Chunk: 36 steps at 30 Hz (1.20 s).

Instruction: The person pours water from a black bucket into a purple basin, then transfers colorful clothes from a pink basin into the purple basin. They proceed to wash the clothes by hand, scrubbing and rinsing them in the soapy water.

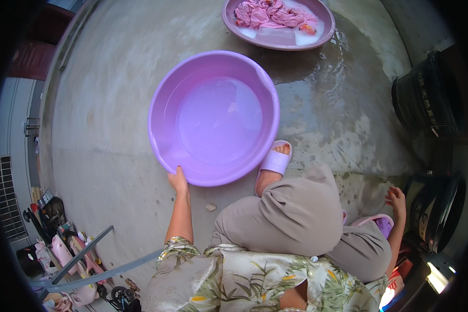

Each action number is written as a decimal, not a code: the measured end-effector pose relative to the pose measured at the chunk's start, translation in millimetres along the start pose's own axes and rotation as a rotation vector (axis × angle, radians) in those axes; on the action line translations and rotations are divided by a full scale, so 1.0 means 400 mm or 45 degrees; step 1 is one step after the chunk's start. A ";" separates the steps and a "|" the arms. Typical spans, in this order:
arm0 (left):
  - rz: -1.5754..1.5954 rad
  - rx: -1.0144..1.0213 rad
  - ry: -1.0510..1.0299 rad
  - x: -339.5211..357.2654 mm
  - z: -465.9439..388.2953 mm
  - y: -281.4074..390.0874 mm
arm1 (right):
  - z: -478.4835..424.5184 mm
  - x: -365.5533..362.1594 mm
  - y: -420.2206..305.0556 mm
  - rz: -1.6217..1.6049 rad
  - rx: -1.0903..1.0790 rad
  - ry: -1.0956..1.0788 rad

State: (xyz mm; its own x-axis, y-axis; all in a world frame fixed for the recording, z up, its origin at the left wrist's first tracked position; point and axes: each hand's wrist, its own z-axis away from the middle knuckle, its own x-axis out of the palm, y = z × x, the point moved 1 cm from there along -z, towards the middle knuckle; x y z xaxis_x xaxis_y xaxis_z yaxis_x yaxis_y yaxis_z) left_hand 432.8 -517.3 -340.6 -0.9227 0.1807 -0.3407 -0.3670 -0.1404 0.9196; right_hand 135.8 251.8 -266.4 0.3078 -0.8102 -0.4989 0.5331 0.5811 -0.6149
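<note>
My left hand (178, 180) grips the near-left rim of a large purple plastic basin (214, 177), thumb over the edge. Inside, the basin's bottom shines as if under shallow water; no cloth lies in it. My right hand (396, 201) is out to the right with bent, parted fingers and nothing in it. It hovers between a dark lidded bucket (433, 214) and a pink-rimmed thing (368, 219) with something purple inside, partly hidden by my knee. Farther ahead, a mauve oval basin (275, 37) holds pink cloth (273, 13) in sudsy water.
A lilac slide sandal (277, 162) on my foot is beside the purple basin. Wet concrete (304, 97) spreads below the mauve basin. Another dark bucket (425, 97) stands at right. A grey metal bar (113, 271) and pink ride-on toys (72, 253) are at lower left.
</note>
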 end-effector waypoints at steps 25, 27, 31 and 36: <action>-0.147 0.051 0.186 -0.009 -0.006 0.004 | -0.183 0.030 -0.351 0.665 -0.220 -0.083; -0.132 0.072 0.135 0.021 -0.019 0.030 | -0.198 0.096 -0.406 0.642 -0.220 -0.106; -0.046 -0.090 0.005 0.028 -0.062 -0.013 | -0.261 0.228 -0.468 0.773 -0.381 -0.236; -0.047 -0.452 -0.409 0.041 -0.027 0.024 | -0.384 0.487 -0.544 0.703 -0.524 -0.344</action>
State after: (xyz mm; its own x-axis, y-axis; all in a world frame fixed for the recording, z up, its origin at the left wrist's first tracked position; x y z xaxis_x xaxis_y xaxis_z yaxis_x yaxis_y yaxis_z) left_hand 412.8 -526.3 -339.5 -0.8456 0.4754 -0.2427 -0.4681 -0.4421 0.7651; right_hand -41.4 -20.7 -323.7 0.6574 -0.3512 -0.6667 -0.0781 0.8483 -0.5238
